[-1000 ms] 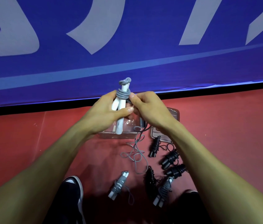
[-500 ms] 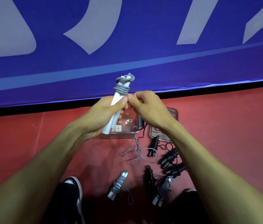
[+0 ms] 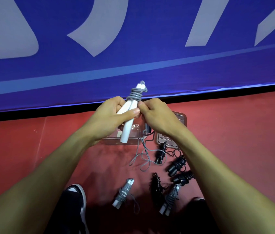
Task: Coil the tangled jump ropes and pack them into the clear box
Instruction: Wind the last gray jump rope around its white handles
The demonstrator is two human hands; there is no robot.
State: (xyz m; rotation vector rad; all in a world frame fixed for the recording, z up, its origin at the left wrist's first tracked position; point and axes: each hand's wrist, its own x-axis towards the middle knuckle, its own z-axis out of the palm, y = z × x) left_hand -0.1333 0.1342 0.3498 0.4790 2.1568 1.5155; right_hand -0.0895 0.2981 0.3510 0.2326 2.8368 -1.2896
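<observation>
Left hand (image 3: pixel 111 115) clamps the paired white handles (image 3: pixel 128 119) upright so grey cord (image 3: pixel 134 97) wraps tight; right hand (image 3: pixel 155 114) pinches the cord's tail. Clear box (image 3: pixel 114 141) lies open at six o'clock below them.

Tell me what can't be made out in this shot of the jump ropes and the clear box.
- Clear box, head view: both hands and the white handles cover most of it, so its contents cannot be told.
- Lid beside it: the right hand and forearm hide much of it.
- Grey cord: where the right hand's fingers pinch it is hidden behind the left hand.
- Banner lettering: cut off by the top edge, unreadable.
</observation>
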